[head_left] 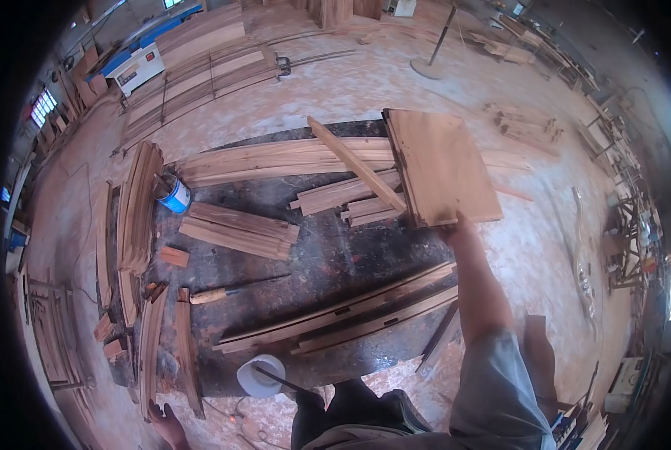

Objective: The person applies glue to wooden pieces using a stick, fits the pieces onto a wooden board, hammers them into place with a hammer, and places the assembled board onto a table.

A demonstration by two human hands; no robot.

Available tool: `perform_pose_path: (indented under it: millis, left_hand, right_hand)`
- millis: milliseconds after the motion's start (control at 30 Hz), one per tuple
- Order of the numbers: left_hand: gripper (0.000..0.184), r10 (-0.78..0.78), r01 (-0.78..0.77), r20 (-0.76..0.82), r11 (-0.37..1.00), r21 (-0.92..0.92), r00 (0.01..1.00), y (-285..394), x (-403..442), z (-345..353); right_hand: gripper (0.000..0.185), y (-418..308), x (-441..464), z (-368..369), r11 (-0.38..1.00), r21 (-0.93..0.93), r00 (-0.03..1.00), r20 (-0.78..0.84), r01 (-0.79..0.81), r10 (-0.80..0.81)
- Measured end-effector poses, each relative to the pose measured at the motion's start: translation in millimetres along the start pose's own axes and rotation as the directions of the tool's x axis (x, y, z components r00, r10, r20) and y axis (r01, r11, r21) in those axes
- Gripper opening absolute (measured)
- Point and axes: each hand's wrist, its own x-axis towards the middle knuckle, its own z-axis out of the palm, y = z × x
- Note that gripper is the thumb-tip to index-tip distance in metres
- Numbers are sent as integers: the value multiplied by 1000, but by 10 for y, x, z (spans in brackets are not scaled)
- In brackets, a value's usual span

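Observation:
My right hand (pixel 455 229) grips the near edge of a flat wooden panel (pixel 448 165), the thumb on top and the other fingers hidden. The panel lies on a stack of similar panels at the table's right end. A narrow wooden strip (pixel 358 165) slants beside it, over shorter boards (pixel 343 193). At the lower left, my left hand (pixel 168 426) has its fingers apart, close to the end of a long wooden strip (pixel 152 345); whether it touches cannot be made out.
On the dark worktable (pixel 253 281) lie two slotted rails (pixel 343 309), a wooden-handled tool (pixel 209 296), short boards (pixel 238 229) and a blue-and-white can (pixel 175 196). A white round container (pixel 260 375) is at the near edge. Stacked boards (pixel 139 210) line the left side.

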Motion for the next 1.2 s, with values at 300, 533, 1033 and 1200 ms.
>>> perform_pose_path:
  millis: [300, 533, 1033, 1200]
  left_hand:
    - [50, -213, 202, 51, 965, 170, 976, 408, -625, -781]
    - [37, -387, 390, 76, 920, -30, 919, 286, -709, -966]
    - [56, -5, -17, -229, 996, -93, 973, 826, -530, -1783]
    - [69, 147, -164, -380, 986, -12, 913, 293, -506, -2213]
  right_hand:
    - [38, -153, 160, 164, 997, -33, 986, 152, 75, -69]
    - [24, -568, 0, 450, 943, 90, 909, 251, 319, -332]
    - [64, 966, -3504, 2004, 895, -198, 782, 583, 400, -220]
    - [64, 2442, -5068, 2257, 773, -498, 770, 638, 394, 19]
